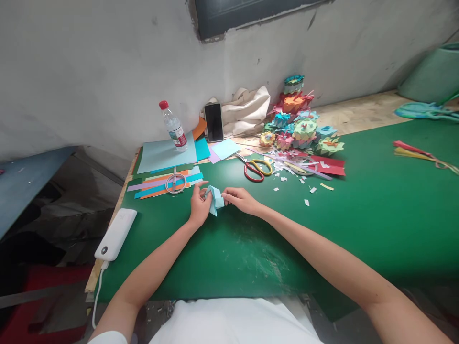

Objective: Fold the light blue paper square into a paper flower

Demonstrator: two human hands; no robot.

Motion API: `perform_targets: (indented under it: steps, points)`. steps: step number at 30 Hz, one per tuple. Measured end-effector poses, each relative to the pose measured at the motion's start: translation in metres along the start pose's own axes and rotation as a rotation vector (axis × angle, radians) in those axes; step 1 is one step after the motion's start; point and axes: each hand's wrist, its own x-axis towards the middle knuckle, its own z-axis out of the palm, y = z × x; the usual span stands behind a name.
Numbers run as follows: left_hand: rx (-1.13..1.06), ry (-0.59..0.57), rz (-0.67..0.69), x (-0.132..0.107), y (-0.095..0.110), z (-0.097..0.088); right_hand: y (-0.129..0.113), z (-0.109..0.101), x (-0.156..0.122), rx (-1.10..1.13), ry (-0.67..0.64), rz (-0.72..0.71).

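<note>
**Folding a pale blue paper piece at mid-frame**

Pinching from both sides, your left hand (199,204) and right hand (239,199) hold a folded pale blue paper piece (216,198) just above the green worktop (376,215), slightly left of the frame's centre. Your left fingers (202,187) curl closed round its left edge; your right fingers (226,195) are closed on its right corner.

Above your left hand lie coloured paper strips (158,184) with small silver scissors (175,181) on them. Further up stands a clear bottle (173,126) with a red cap and a red-and-white label; its writing is too small to read. Beside it, a dark phone (214,122) leans upright. Red-and-yellow scissors (255,168) lie above your right hand, near a heap of folded paper flowers (301,129). A white power bank (115,233) sits at the worktop's left edge.
</note>
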Motion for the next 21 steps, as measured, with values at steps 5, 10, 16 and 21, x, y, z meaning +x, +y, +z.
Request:
perform_targets:
  steps: [5,10,16,21]
  points:
    - [0.059,0.073,0.026,-0.0026,0.0038,0.0004,-0.0034,-0.0001,-0.0016,-0.017,-0.024,-0.006]
    - [0.119,0.061,0.044,-0.003,0.007,-0.0001,-0.0071,0.0006,-0.0042,-0.08,-0.024,-0.005]
    - [0.125,0.008,0.057,-0.0036,0.0089,-0.0017,-0.0058,-0.0007,-0.0031,-0.093,-0.039,-0.022]
    - [0.093,-0.057,0.054,-0.0033,0.0065,-0.0029,-0.0005,-0.0029,-0.0012,-0.095,-0.074,-0.047]
